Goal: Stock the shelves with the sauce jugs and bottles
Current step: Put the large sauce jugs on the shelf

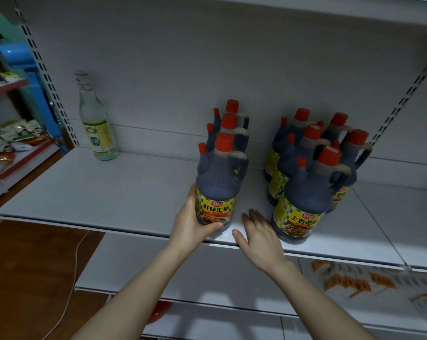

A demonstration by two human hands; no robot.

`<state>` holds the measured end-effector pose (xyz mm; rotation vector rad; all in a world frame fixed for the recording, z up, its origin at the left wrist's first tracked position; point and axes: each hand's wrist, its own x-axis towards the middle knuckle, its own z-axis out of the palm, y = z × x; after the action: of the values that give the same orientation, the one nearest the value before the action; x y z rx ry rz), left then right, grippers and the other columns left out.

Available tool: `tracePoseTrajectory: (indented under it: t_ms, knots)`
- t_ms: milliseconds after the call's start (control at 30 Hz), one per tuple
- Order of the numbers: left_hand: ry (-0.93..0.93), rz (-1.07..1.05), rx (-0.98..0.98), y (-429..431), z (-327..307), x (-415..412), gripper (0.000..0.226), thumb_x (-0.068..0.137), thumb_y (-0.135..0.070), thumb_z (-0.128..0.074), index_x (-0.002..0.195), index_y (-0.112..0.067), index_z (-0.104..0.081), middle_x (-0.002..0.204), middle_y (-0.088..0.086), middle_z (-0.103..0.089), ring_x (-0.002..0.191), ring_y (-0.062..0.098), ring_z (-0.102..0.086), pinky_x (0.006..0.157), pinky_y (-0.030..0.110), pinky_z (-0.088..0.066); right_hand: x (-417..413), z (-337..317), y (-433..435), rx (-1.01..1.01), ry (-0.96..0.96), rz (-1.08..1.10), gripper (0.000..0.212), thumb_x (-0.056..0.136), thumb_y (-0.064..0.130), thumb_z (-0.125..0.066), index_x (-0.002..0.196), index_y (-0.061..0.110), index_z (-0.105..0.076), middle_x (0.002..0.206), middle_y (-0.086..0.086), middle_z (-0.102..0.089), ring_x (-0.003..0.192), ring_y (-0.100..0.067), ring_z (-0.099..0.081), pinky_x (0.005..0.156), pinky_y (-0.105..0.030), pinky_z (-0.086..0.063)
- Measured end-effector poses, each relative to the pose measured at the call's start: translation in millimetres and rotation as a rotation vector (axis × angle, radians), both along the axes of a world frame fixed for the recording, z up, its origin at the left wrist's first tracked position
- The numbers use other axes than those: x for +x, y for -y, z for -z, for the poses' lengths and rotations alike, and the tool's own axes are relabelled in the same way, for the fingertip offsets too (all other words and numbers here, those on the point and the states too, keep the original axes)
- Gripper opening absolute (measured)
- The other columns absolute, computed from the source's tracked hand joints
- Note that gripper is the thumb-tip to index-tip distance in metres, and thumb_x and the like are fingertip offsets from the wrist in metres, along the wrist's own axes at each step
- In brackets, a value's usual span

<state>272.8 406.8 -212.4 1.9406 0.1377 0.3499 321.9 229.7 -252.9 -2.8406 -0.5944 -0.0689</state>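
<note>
white metal shelf (114, 190) in a dim shop aisle, part stocked with dark sauce jugs.

left hand (191, 222) wraps the base of the front jug (217, 187), thumb across the lower label, likely squaring it up at the shelf lip with the label facing out; 2 more red-capped jugs stand in file behind it. right hand (259, 235) lies flat and open on the bare shelf just beside that jug, holding nothing, perhaps steadying or keeping the gap. right of it stands a tighter cluster of jugs (305, 192), about 5, though the rear ones overlap and i cannot count them surely. a clear bottle (96, 123) stands alone, well apart at the left rear.
</note>
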Motion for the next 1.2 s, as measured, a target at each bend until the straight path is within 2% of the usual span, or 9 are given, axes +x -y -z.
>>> tracePoseTrajectory:
  t_ms: [133, 267, 467, 667, 767, 833, 1000, 1067, 1200]
  knots:
    - [0.007, -0.015, -0.003, 5, -2, -1, 0.097, 0.063, -0.019, -0.083, 0.140, -0.030, -0.025, 0.107, -0.023, -0.049, 0.099, 0.000, -0.050, 0.072, -0.002, -0.038, -1, 0, 0, -0.013, 0.011, 0.000, 0.090, 0.077, 0.064, -0.003, 0.138, 0.010, -0.039, 0.148, -0.014, -0.035, 0.140, -0.026, -0.027, 0.113, -0.036, -0.023]
    - [0.008, -0.022, 0.002, 6, 0, -1, 0.098, 0.063, -0.020, -0.083, 0.141, -0.029, -0.024, 0.112, -0.019, -0.050, 0.102, 0.002, -0.050, 0.078, 0.007, -0.039, -2, -1, 0, -0.028, 0.012, -0.002, 0.089, 0.076, 0.063, -0.003, 0.138, 0.010, -0.039, 0.149, -0.013, -0.034, 0.141, -0.025, -0.026, 0.113, -0.035, -0.022]
    - [0.010, -0.007, 0.013, 6, -1, -1, 0.093, 0.067, -0.017, -0.081, 0.140, -0.027, -0.024, 0.113, -0.018, -0.048, 0.103, 0.001, -0.048, 0.071, -0.004, -0.038, -1, -5, -2, -0.027, 0.003, 0.000, 0.092, 0.074, 0.064, -0.002, 0.139, 0.010, -0.038, 0.149, -0.014, -0.033, 0.141, -0.025, -0.026, 0.113, -0.034, -0.022]
    - [-0.008, 0.001, 0.130, 5, -8, -7, 0.092, 0.069, -0.021, -0.079, 0.141, -0.023, -0.021, 0.125, -0.006, -0.053, 0.113, 0.015, -0.053, 0.085, 0.025, -0.041, -2, -12, -1, -0.020, -0.061, -0.024, 0.096, 0.070, 0.066, -0.002, 0.141, 0.010, -0.033, 0.151, -0.014, -0.028, 0.142, -0.025, -0.020, 0.113, -0.032, -0.018]
    - [-0.038, -0.053, 0.263, 7, -8, -16, 0.081, 0.073, -0.026, -0.075, 0.138, -0.015, -0.027, 0.127, 0.006, -0.056, 0.116, 0.028, -0.053, 0.081, 0.029, -0.043, -3, -18, 3, -0.021, -0.146, -0.049, 0.072, 0.089, 0.058, -0.026, 0.141, 0.008, -0.032, 0.152, -0.015, -0.024, 0.142, -0.025, -0.018, 0.113, -0.031, -0.016]
    - [-0.026, -0.089, 0.354, 13, -5, -32, 0.074, 0.074, -0.028, -0.074, 0.134, -0.011, -0.034, 0.124, 0.009, -0.057, 0.114, 0.030, -0.054, 0.077, 0.027, -0.040, -11, -20, 11, 0.012, -0.159, -0.085, 0.068, 0.089, 0.054, -0.033, 0.136, 0.007, -0.038, 0.150, -0.016, -0.028, 0.140, -0.025, -0.022, 0.111, -0.031, -0.020]
    - [-0.059, -0.111, 0.479, 45, 19, -88, 0.082, 0.078, -0.031, -0.072, 0.142, -0.002, -0.028, 0.144, 0.016, -0.040, 0.133, 0.028, -0.038, 0.106, 0.030, -0.030, -64, -10, 61, 0.147, -0.103, -0.173, 0.060, 0.092, 0.040, -0.051, 0.140, 0.009, -0.035, 0.153, -0.009, -0.026, 0.143, -0.020, -0.019, 0.113, -0.022, -0.009]
    - [-0.134, -0.132, 0.457, 63, 33, -115, 0.083, 0.080, -0.033, -0.069, 0.143, -0.003, -0.025, 0.148, 0.015, -0.033, 0.136, 0.027, -0.033, 0.109, 0.032, -0.027, -84, -1, 86, 0.160, -0.104, -0.195, 0.061, 0.092, 0.038, -0.051, 0.142, 0.009, -0.032, 0.153, -0.007, -0.026, 0.143, -0.018, -0.019, 0.110, -0.017, -0.006]
    - [-0.320, -0.103, 0.431, 100, 67, -164, 0.082, 0.084, -0.041, -0.062, 0.146, -0.007, -0.020, 0.151, 0.011, -0.029, 0.138, 0.023, -0.029, 0.110, 0.033, -0.027, -121, 26, 131, 0.134, -0.279, -0.168, 0.063, 0.092, 0.040, -0.050, 0.143, 0.011, -0.028, 0.153, -0.005, -0.026, 0.142, -0.017, -0.020, 0.112, -0.022, -0.013]
